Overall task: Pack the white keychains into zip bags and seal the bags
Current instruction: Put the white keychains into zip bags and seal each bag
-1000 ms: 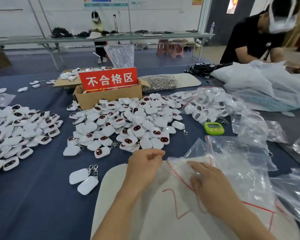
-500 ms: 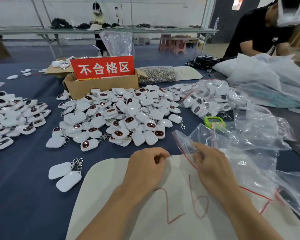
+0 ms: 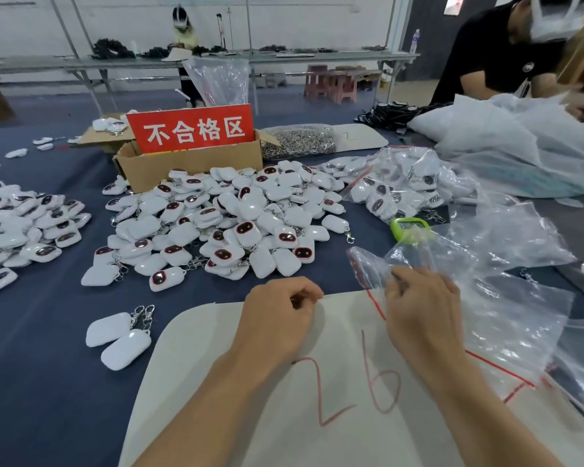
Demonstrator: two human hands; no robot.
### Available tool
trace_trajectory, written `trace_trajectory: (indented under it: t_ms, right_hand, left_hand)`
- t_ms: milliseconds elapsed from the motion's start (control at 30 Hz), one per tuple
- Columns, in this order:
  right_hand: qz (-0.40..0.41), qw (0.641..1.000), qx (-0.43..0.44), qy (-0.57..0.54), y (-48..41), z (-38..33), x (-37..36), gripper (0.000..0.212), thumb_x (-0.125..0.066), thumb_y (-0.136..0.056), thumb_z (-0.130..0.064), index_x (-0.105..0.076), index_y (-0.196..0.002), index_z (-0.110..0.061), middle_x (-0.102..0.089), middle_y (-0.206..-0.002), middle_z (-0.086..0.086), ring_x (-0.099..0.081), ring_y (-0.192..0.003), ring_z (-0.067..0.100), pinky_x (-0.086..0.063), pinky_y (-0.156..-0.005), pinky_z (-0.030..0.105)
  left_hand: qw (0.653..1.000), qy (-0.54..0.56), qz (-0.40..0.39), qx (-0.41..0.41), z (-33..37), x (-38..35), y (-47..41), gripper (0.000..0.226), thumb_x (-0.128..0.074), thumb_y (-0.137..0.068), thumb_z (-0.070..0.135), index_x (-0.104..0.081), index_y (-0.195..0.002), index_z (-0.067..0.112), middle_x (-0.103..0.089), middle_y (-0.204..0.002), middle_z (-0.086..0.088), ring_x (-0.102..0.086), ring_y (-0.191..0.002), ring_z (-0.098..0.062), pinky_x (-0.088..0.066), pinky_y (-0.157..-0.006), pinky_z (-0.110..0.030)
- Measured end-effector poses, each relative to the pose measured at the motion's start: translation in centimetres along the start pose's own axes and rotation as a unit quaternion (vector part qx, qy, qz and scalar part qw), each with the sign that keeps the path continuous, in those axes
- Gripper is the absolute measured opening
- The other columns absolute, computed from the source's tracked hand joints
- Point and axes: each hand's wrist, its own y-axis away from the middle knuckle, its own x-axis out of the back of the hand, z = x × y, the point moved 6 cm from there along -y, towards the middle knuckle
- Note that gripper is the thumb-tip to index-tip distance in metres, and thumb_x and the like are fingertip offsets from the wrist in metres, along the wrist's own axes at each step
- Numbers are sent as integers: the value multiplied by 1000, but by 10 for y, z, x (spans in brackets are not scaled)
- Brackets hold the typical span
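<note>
Plastic zip bag [image 3: 368, 264]: empty, pinched by the right hand [image 3: 422, 311].
Left hand [image 3: 277, 318]: curled, cannot tell if holding.
White keychains [image 3: 216, 224]: big pile past the fingertips, not packed yet.

L hand [image 3: 277, 318], R hand [image 3: 422, 311]: both bare. Forearms [image 3: 199, 406] bare too, right down to bottom frame edge. Knuckles, tendons show on hand backs. Rest of body out of frame; clothing can't tell.

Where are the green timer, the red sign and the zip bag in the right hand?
green timer [image 3: 410, 227], head view, middle of its face.
red sign [image 3: 191, 129], head view, middle of its red face.
zip bag [image 3: 368, 267], head view, on its raised corner.
</note>
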Motion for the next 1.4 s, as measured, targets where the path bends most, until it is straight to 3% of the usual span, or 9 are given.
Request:
trace_trajectory:
  t_ms: [100,200,333,567,733,933,1133,1300,1400]
  right_hand:
    - [39,997,8,59,-3,0,7,33,-74,-81,-1,-76,-114,-7,-74,-104,21,-63,-115,39,-25,-107,39]
    - [56,990,78,100,-8,-18,12,39,-77,-63,9,-78,-99,-6,-75,-87,17,-70,-95,38,-29,-97,40]
    - [-71,978,61,185,-29,-52,-5,8,-61,-87,-27,-68,-91,-28,-70,-85,-1,-63,-104,23,-21,-96,36]
    - [104,991,53,-59,-21,-85,-11,24,-61,-75,2,-68,-64,-18,-44,-59,-8,-12,-73,9,-38,-80,36]
    - [-7,995,75,-72,-16,-81,-25,23,-53,-83,-10,-61,-64,-22,-51,-58,-4,-47,-76,20,-23,-74,28]
    - [-32,999,22,1,-28,-56,-23,8,-69,-85,-20,-71,-93,-22,-66,-98,-5,-46,-100,21,-31,-92,33]
    - [-105,992,58,-30,-17,-72,-29,8,-68,-82,-20,-61,-78,-19,-56,-80,-5,-49,-86,23,-30,-72,33]
    - [-56,990,29,129,-21,-60,-21,41,-68,-88,-32,-55,-126,-28,-56,-119,0,-53,-111,26,-35,-91,38]
    - [-107,986,9,127,-26,-48,-24,33,-63,-88,-20,-59,-120,-29,-67,-106,2,-60,-98,31,-37,-75,37]
  left_hand:
    - [1000,-25,-2,10,0,-2,1,25,-62,-92,19,-74,-88,42,-71,-87,30,-66,-84,6,-52,-82,-20]
    - [995,-95,-8,7,9,-2,-6,21,-60,-92,29,-71,-96,46,-71,-91,28,-65,-88,0,-49,-85,-26]
    - [997,-62,49,22,13,15,-30,24,-59,-92,25,-76,-96,42,-74,-91,22,-66,-86,-4,-51,-83,-29]
    - [960,-100,234,-115,32,34,-10,14,-64,-74,19,-73,-71,30,-63,-61,14,-53,-67,-9,-31,-54,-14]
    - [929,-112,311,-165,37,43,-5,17,-61,-74,10,-68,-67,24,-58,-57,10,-49,-56,-12,-36,-52,-27]
    - [932,-125,295,-169,30,35,-13,19,-61,-75,5,-73,-76,19,-65,-65,9,-55,-66,-16,-44,-57,-31]
    - [934,-121,262,-210,48,21,-7,14,-57,-71,1,-62,-65,12,-55,-58,4,-48,-61,-21,-39,-57,-32]
    - [946,-115,245,-180,39,26,-2,14,-56,-70,3,-60,-64,15,-50,-55,6,-45,-59,-18,-35,-56,-30]
    - [956,-106,237,-134,32,33,-4,15,-60,-68,3,-62,-65,17,-49,-55,9,-46,-61,-16,-34,-55,-28]
